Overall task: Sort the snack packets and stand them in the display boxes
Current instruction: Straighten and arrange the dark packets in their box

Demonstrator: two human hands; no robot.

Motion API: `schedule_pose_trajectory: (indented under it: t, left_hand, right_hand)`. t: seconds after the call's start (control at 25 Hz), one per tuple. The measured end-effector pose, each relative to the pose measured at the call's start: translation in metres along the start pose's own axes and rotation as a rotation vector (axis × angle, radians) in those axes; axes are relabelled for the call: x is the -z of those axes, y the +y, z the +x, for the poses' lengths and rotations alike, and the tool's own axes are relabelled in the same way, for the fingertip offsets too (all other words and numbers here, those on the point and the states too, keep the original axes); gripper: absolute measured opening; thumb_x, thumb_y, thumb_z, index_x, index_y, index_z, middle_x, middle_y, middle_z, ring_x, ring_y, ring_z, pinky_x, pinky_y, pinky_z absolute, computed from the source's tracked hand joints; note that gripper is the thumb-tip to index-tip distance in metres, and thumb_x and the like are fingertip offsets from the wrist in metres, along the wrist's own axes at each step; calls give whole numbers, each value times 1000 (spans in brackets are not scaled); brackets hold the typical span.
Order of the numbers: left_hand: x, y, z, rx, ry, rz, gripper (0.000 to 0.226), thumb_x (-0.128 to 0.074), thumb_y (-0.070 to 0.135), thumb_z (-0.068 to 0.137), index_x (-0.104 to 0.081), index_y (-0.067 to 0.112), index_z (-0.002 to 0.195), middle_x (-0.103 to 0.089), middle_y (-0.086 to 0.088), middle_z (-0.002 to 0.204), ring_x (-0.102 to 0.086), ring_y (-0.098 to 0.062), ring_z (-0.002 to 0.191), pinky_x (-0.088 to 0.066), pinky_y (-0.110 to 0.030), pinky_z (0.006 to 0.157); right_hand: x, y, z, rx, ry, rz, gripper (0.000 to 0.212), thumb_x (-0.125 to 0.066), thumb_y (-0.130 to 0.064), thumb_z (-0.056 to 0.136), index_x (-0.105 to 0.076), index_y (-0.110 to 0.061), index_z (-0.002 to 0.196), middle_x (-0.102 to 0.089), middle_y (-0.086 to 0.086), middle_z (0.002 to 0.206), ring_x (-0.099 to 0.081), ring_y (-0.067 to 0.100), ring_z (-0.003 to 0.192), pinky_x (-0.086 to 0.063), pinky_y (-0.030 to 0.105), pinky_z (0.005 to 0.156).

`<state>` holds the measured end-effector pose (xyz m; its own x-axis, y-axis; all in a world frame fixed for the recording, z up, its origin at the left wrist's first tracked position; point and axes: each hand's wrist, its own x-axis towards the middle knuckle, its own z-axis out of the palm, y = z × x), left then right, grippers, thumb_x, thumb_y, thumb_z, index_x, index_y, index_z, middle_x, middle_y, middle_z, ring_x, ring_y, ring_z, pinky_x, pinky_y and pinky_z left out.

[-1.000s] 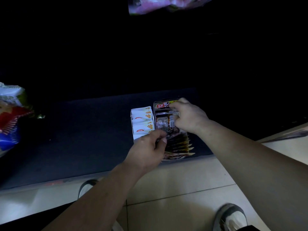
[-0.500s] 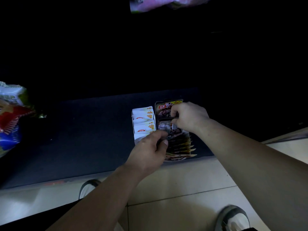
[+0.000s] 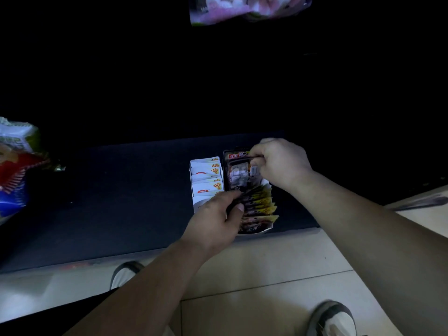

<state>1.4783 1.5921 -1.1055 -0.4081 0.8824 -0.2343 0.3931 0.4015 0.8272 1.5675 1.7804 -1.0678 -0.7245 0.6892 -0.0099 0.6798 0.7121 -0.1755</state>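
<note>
Two display boxes stand side by side on a dark low shelf (image 3: 121, 202). The left box (image 3: 197, 202) holds several white packets (image 3: 206, 177) with orange print. The right box (image 3: 265, 230) holds a row of dark packets with yellow corners (image 3: 260, 207). My right hand (image 3: 281, 163) pinches the top of a dark packet (image 3: 238, 174) at the back of the right box. My left hand (image 3: 218, 218) grips the near end of the dark packets, thumb against them. The packets under both hands are partly hidden.
Large snack bags (image 3: 14, 166) in white, red and blue lie at the shelf's left end. A pink and white bag (image 3: 242, 8) hangs at the top. Below the shelf edge is a pale tiled floor (image 3: 278, 275) with my two shoes (image 3: 332, 318).
My right hand has shifted slightly back and up along the dark packet at the rear of the right box. My left hand has stayed on the front packets.
</note>
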Motion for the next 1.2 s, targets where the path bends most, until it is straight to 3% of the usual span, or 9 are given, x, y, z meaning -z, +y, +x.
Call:
schedule_pose_trajectory:
  t: [0.2, 0.36, 0.52, 0.6, 0.68, 0.84, 0.96, 1.04, 1.2]
  left_hand:
    - [-5, -3, 2, -90, -4, 100, 47, -47, 49, 96, -56, 29, 138, -54, 18, 129, -57, -9, 114, -50, -37, 99]
    - [-3, -7, 4, -73, 1, 84, 46, -48, 48, 99, -55, 29, 141, -53, 19, 129, -56, -9, 117, -50, -33, 98]
    - [-1, -2, 5, -42, 28, 25, 20, -50, 42, 100, -67, 34, 104, -65, 17, 92, -61, -8, 85, -55, -35, 78]
    - [1, -2, 5, -55, 15, 42, 24, -51, 42, 99, -63, 29, 83, -57, 11, 67, -53, -10, 63, -54, -39, 64]
    - [3, -2, 7, -67, 0, 77, 24, -54, 41, 97, -63, 30, 77, -55, 9, 60, -51, -10, 58, -51, -37, 59]
    - [8, 8, 8, -65, 11, 113, 17, -59, 26, 95, -72, 32, 104, -62, 22, 72, -55, 1, 65, -44, -20, 63]
    - [20, 22, 17, -179, 71, 214, 22, -57, 16, 95, -72, 23, 111, -66, 9, 107, -62, -11, 92, -52, -25, 81]
    - [35, 39, 35, -185, 70, 236, 24, -57, 15, 98, -69, 23, 117, -62, 4, 121, -62, -14, 90, -52, -26, 77]
    - [55, 62, 64, -225, -218, 625, 49, -56, 11, 98, -51, 23, 145, -46, 3, 149, -52, -20, 129, -47, -32, 102]
  right_hand:
    - [-15, 7, -20, -144, -143, 99, 37, -59, -29, 101, -58, -39, 137, -68, -4, 128, -65, 21, 111, -57, 35, 85]
    - [-11, 15, -19, -138, 126, 192, 21, -70, -25, 94, -62, -28, 113, -58, -6, 112, -63, 21, 94, -56, 37, 77]
    - [-10, 2, -16, -122, -81, 400, 16, -67, -14, 87, -71, -29, 90, -66, -13, 81, -65, 14, 78, -59, 36, 73]
    - [-10, 0, -19, -164, -193, 400, 20, -64, -12, 85, -72, -30, 86, -66, -13, 73, -65, 12, 72, -59, 32, 64]
    - [-6, 3, -23, -221, -335, 446, 23, -59, -10, 87, -73, -28, 90, -70, -9, 72, -66, 17, 63, -53, 29, 52]
    - [5, 20, -40, -292, -499, 616, 20, -54, -18, 101, -68, -31, 108, -77, -5, 91, -62, 17, 50, -37, 24, 43]
    - [5, 29, -56, -315, -447, 734, 15, -56, -27, 100, -69, -33, 105, -74, -6, 104, -66, 19, 61, -38, 27, 46]
    - [6, 26, -63, -325, -442, 823, 15, -55, -40, 101, -68, -34, 105, -72, -5, 110, -67, 20, 68, -40, 29, 49]
    - [13, 17, -74, -386, -456, 856, 50, -34, -74, 96, -58, -40, 125, -67, -11, 115, -67, 18, 74, -46, 32, 59]
